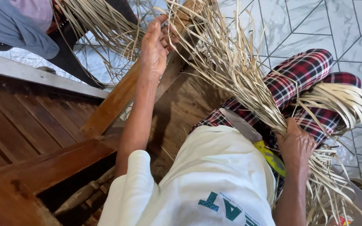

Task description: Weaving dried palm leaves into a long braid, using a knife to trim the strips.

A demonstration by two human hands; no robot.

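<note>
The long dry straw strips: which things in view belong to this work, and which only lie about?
In the work:
- left hand, pulling strips
- right hand, gripping the bundle
- pale dry straw strip bundle
- flat grey metal blade on the lap

Lying about:
- brown wooden bench
- white marbled floor tiles
- grey-blue cloth

1. The bundle of dried palm-leaf strips (239, 79) is pale straw in colour, made of long, thin, flat strands. It runs slantwise from the upper middle of the view down to the lower right, across the plaid-clad lap.
2. At its upper end the strands fan out loosely, some bent and crossing one another.
3. At the lower right the strands are gathered tight, then spread again into a curled, frayed tuft hanging beyond the knee toward the tiled floor.
</note>
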